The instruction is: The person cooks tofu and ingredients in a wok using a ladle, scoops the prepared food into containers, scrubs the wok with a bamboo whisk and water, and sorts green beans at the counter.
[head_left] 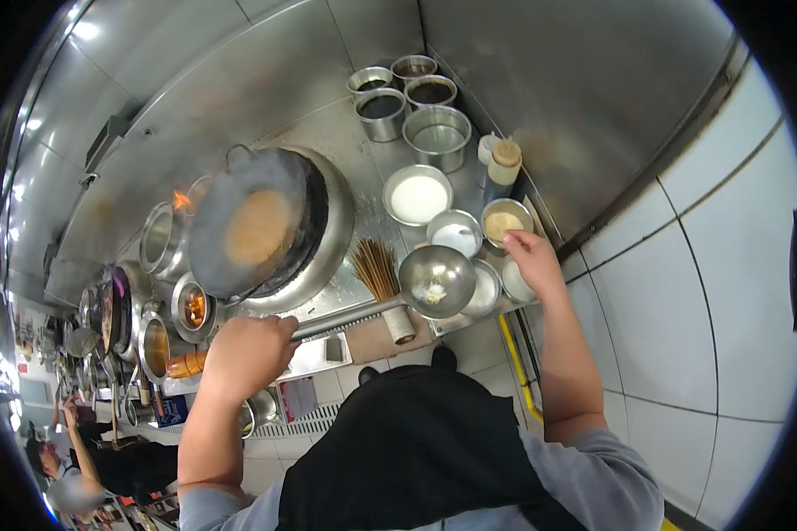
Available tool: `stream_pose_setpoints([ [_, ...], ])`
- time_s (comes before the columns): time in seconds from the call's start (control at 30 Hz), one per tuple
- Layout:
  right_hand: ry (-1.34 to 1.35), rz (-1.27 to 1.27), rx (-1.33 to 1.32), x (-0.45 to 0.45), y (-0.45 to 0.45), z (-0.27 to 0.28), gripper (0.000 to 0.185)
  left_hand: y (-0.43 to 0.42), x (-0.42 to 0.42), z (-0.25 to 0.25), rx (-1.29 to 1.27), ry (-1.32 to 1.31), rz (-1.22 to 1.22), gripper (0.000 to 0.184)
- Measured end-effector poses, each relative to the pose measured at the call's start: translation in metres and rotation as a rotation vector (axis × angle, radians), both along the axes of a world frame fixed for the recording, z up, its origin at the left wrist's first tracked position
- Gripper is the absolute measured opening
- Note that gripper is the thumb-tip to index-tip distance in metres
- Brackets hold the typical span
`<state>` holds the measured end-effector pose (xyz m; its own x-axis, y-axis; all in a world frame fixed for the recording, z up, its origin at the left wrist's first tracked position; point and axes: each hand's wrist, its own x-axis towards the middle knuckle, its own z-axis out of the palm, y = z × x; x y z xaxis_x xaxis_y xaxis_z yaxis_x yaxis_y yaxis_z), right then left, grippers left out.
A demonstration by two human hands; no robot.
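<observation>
My left hand (pixel 250 354) is wrapped round the handle of a metal ladle, whose bowl (pixel 437 281) holds a little pale seasoning. The ladle's wooden handle end (pixel 186 365) sticks out left of that fist. My right hand (pixel 533 258) is at the near rim of a small metal bowl of tan powder (pixel 505 221), its fingers pinched together; what they hold, if anything, is too small to tell. Bowls of white seasoning (pixel 454 235) stand beside the ladle bowl. To the left, a wok (pixel 255 221) with steaming brownish liquid sits on the stove.
A bamboo brush (pixel 379 274) lies between wok and ladle. Behind stand pots of dark sauce (pixel 381 111), a pot of clear liquid (pixel 437 137), a bowl of white liquid (pixel 419 196) and bottles (pixel 503 168). A flame (pixel 181 200) burns left of the wok. Another person (pixel 119 465) is at lower left.
</observation>
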<state>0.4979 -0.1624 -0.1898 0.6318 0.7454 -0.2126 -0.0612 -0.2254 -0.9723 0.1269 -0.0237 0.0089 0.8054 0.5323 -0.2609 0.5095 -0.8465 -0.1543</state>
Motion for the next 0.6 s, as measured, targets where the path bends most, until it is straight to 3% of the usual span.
stream_pose_setpoints([
  [0.07,-0.477,-0.083,-0.053,0.026,0.011,-0.003,0.041,-0.002,-0.011,0.002,0.020,-0.010,0.039,0.018],
  [0.1,-0.509,-0.196,0.061,0.047,0.026,-0.027,0.056,-0.001,-0.015,0.004,0.023,-0.014,0.054,0.018],
  [0.13,-0.513,-0.182,0.065,0.056,0.043,-0.022,0.056,-0.001,-0.019,0.004,0.014,-0.040,0.089,0.018],
  [0.2,-0.849,-0.297,0.012,0.068,0.073,-0.013,0.068,-0.002,-0.027,0.004,0.007,-0.073,0.143,0.018],
  [0.33,-0.684,-0.261,0.072,0.069,0.118,-0.016,0.073,0.003,-0.041,0.005,0.082,-0.108,0.234,0.018],
  [0.4,-0.637,-0.393,-0.113,0.069,0.124,-0.025,0.067,0.005,-0.050,0.007,0.093,-0.146,0.283,0.018],
  [0.5,-0.657,-0.351,-0.051,0.082,0.126,-0.032,0.066,0.009,-0.062,0.008,0.133,-0.150,0.327,0.020],
  [0.6,-0.763,-0.337,0.072,0.079,0.144,-0.004,0.066,0.019,-0.068,0.007,0.161,-0.151,0.387,0.019],
])
